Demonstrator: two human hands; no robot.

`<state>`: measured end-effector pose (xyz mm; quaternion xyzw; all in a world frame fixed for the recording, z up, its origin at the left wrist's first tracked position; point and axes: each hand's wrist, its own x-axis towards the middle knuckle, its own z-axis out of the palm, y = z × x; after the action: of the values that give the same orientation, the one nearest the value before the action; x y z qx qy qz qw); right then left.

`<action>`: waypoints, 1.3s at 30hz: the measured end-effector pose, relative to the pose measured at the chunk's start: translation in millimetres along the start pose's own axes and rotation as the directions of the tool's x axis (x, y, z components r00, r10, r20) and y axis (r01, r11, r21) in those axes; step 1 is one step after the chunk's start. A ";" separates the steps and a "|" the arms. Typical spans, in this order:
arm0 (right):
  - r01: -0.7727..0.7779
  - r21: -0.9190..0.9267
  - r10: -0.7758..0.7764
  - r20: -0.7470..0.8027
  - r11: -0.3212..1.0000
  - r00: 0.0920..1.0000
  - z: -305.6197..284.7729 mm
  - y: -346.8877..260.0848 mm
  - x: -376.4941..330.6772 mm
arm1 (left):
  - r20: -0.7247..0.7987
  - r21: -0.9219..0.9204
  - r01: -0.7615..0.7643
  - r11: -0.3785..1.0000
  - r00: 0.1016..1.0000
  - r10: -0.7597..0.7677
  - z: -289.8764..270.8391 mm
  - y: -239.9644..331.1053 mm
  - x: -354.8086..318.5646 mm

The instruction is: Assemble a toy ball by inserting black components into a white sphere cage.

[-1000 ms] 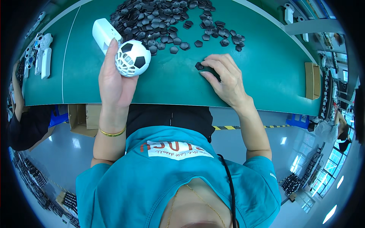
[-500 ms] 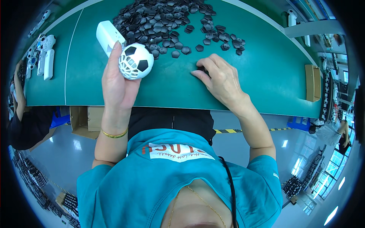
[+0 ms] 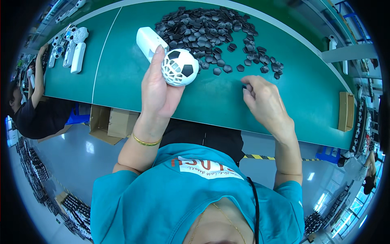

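My left hand (image 3: 160, 91) is closed around a white handheld fan with a soccer-ball head (image 3: 180, 67). Black pentagons and an open white grille show on the ball, and the fan's white handle (image 3: 151, 42) points away to the upper left. Over the table, my right hand (image 3: 266, 101) has its thumb and fingers pinched together on a small black piece (image 3: 244, 86). Most of that piece is hidden by the fingers; it looks like one of the black pentagon pieces. Just beyond lies a wide pile of black pentagon pieces (image 3: 203, 34), with several scattered along its near side.
On the green table (image 3: 122, 77), several white fans with ball heads (image 3: 77, 49) lie at the left. A cardboard tray (image 3: 346, 111) sits near the right edge. Below the table are open cardboard boxes (image 3: 103, 124). Another person (image 3: 34, 105) works at the far left.
The whole view has shifted, so the table appears farther right and lower. My right hand has turned, its fingers curling more and sitting closer to the loose pieces. The left hand keeps holding the fan.
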<state>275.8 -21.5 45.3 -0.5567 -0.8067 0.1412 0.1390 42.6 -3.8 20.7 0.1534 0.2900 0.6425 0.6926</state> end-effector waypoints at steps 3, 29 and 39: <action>0.143 0.497 -0.051 -0.194 0.856 0.980 -0.6 -19.7 7.2 | 0.009 -0.045 -0.002 0.999 1.000 0.002 6.3 -1.5 0.6; 0.452 0.642 0.118 -0.645 0.619 0.755 60.5 -72.1 38.6 | 0.071 -0.222 0.020 0.975 0.997 -0.005 25.8 -11.5 -3.8; 0.603 0.485 -0.339 -0.526 0.634 0.780 25.2 -57.3 38.5 | 0.090 0.062 0.164 0.984 0.981 -0.169 29.7 1.6 -38.0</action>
<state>203.8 -6.7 46.5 -0.2573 -0.7855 0.2474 0.5055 58.8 -36.0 52.7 0.1775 0.2859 0.5660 0.7526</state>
